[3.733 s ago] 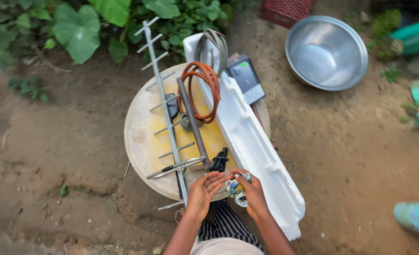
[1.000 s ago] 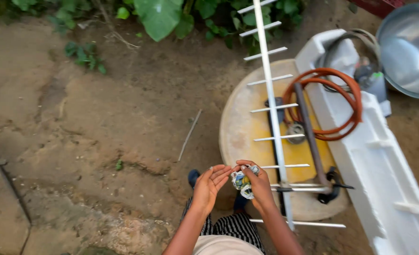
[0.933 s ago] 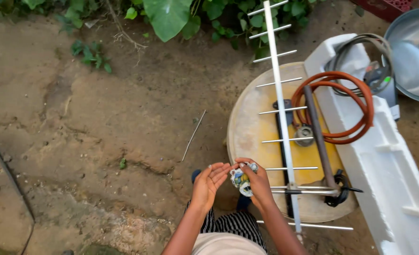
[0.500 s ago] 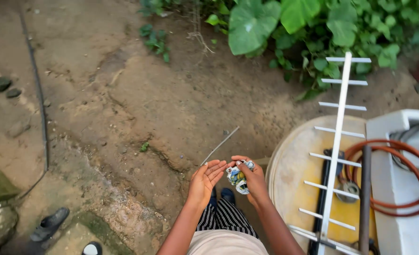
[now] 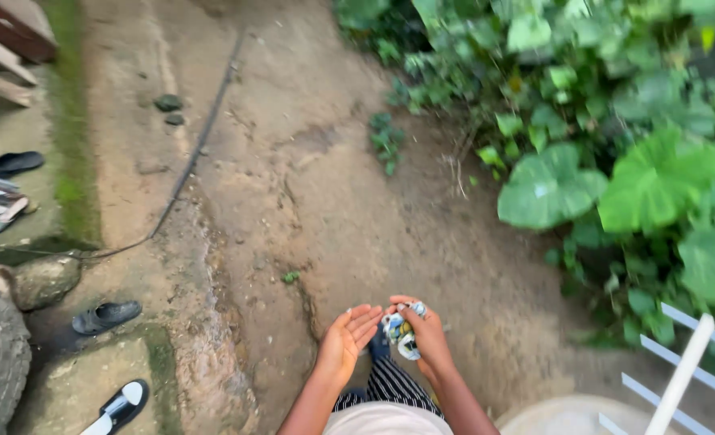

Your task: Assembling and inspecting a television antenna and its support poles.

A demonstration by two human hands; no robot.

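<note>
My right hand grips a small crumpled bundle of white, blue and yellow material, held in front of my body. My left hand is beside it with the palm up and the fingers spread, its fingertips almost touching the bundle. Both hands hang above bare brown dirt. Below them show striped trousers and a dark shoe tip.
A metal antenna with white crossbars and the rim of a round yellowish table sit at the bottom right. Broad green leaves fill the right. A thin dark cable crosses the dirt; sandals and stones lie at left.
The view has swung left: the round table, orange hose coil and white foam tray have slid out of sight. My hands keep the same pose with the bundle.
</note>
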